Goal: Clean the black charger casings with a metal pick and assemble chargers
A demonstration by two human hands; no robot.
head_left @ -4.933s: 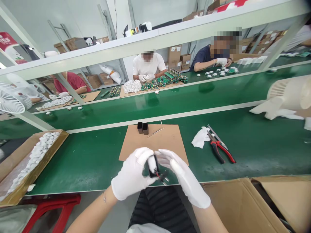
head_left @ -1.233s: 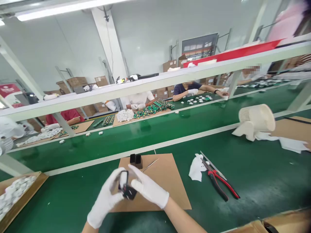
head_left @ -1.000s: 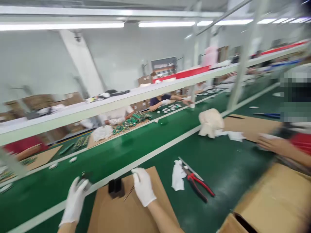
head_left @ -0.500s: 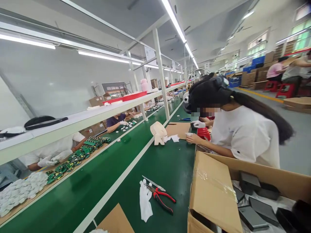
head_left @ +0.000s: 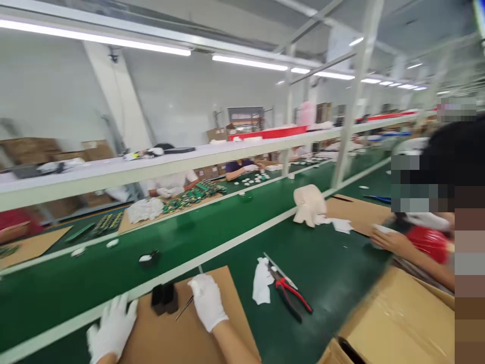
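Note:
My left hand, in a white glove, has its fingers spread at the left edge of a cardboard sheet. My right hand, also gloved, is closed over the sheet around a thin metal tool; its tip points down and left, and the rest is hidden by the fingers. Between the hands, nearer the right one, two small black boxes stand side by side on the cardboard.
Right of the sheet lie red-handled pliers, a pointed metal tool and a white glove-like cloth. A large carton stands at right, near a co-worker's hand. Across the green belt are circuit boards.
The view has swung left and down. Both my hands, the black boxes and much more of the cardboard have come into view; the carton and co-worker have shifted right in the picture.

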